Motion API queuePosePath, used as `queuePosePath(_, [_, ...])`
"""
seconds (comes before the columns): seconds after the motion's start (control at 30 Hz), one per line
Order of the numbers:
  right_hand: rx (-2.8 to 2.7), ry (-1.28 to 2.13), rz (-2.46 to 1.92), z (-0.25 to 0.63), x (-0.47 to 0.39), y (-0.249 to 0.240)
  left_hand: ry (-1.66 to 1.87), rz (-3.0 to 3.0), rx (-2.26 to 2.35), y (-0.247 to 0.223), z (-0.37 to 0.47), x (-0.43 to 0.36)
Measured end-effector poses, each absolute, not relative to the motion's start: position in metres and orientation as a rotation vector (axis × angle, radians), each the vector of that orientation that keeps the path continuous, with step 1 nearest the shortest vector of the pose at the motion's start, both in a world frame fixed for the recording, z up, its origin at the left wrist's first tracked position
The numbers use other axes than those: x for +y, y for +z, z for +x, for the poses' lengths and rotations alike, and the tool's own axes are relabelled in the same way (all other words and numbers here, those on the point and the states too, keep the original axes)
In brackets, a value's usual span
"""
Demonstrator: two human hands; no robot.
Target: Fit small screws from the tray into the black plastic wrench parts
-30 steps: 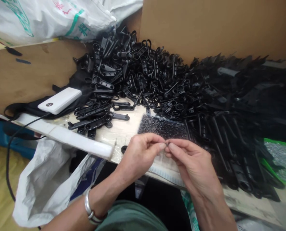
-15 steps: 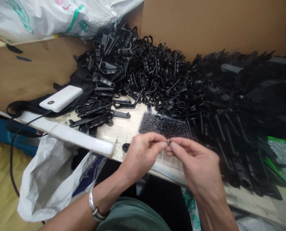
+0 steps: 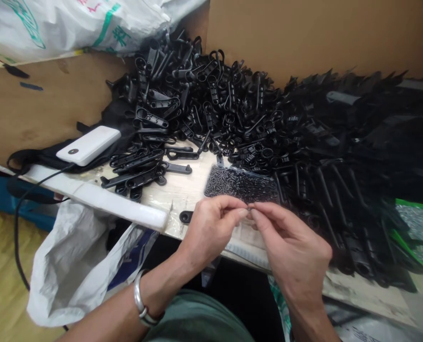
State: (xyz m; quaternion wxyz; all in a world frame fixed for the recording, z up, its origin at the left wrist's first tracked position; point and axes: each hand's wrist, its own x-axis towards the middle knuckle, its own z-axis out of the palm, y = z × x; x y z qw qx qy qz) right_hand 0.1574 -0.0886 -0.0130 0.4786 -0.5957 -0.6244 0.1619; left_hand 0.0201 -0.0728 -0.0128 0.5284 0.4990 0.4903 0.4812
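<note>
My left hand point(image 3: 209, 228) and my right hand point(image 3: 293, 247) meet fingertip to fingertip over the table's front edge. Both pinch something tiny and dark between thumb and forefinger; its shape is too small to tell. Just behind the fingers lies a clear tray point(image 3: 241, 185) full of small dark pieces. A black plastic part point(image 3: 186, 217) lies beside my left hand, partly hidden by it. Several long black parts point(image 3: 140, 171) are stacked on the table to the left of the tray.
A big heap of black parts point(image 3: 211, 95) covers the back and right. A white power bank point(image 3: 89, 145) with a cable lies left. At the right is a green-edged tray point(image 3: 416, 232) of small shiny pieces. A white sack point(image 3: 65, 266) hangs below the table.
My right hand has turned slightly, its back and wrist shifting a little. The fingertips of both hands stay together in nearly the same place.
</note>
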Motion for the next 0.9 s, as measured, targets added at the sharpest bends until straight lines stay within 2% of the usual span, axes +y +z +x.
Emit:
queuePosePath(0.23, [-1.610, 0.263, -1.449, 0.157, -0.092, -0.014, 1.150, 1.199, 1.133, -0.012, 0.022, -0.075])
queuePosePath(0.63, [-1.178, 0.977, -1.248, 0.167, -0.082, -0.025, 1.075, 1.574, 1.267, -0.010, 0.018, -0.078])
queuePosePath(0.9, [-1.331, 0.783, -1.348, 0.164, -0.085, -0.017, 1.025, 1.835, 1.352, -0.006, 0.019, -0.079])
